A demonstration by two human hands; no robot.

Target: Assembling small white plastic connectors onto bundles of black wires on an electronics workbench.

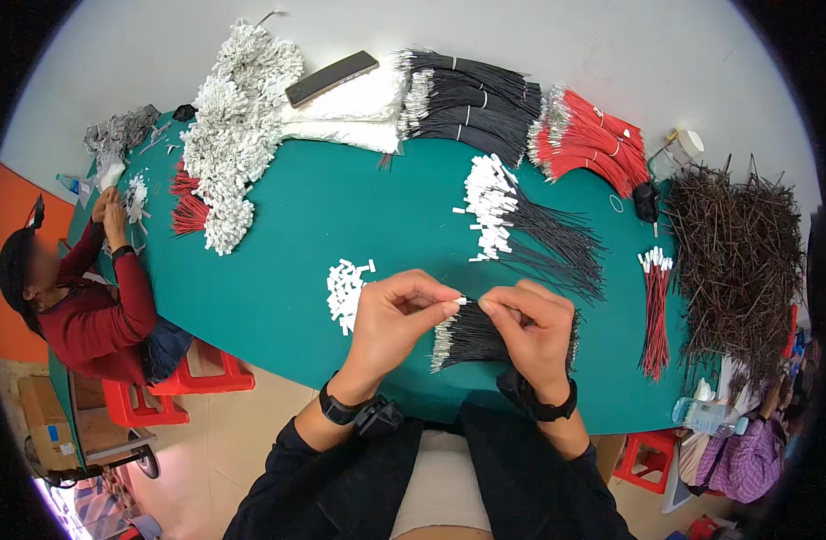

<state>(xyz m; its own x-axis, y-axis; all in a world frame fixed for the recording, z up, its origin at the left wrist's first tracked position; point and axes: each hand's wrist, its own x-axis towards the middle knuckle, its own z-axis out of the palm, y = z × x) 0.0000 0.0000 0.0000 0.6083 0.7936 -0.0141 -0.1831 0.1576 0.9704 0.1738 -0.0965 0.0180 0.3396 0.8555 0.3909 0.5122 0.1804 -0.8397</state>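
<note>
Between thumb and forefinger, my left hand (390, 324) pinches a small white connector housing (462, 301). My right hand (534, 333) pinches a thin black wire right beside it, and the two fingertips nearly meet. Whether the wire sits inside the housing is too small to tell. Under my hands lies a bundle of black wires (476, 339) with metal-tipped ends to the left. A loose pile of white housings (344, 292) is just left of my left hand. Beyond my right hand spreads a heap of black wires (552, 229) with white housings on their ends.
Along the back lie a white-housing wire heap (242, 117), white bags (350, 108) under a black case (332, 78), banded black wires (471, 103) and red wires (593, 139). Red wires with white ends (655, 315) and a dark tangle (735, 261) stand right. A co-worker (89, 297) sits left.
</note>
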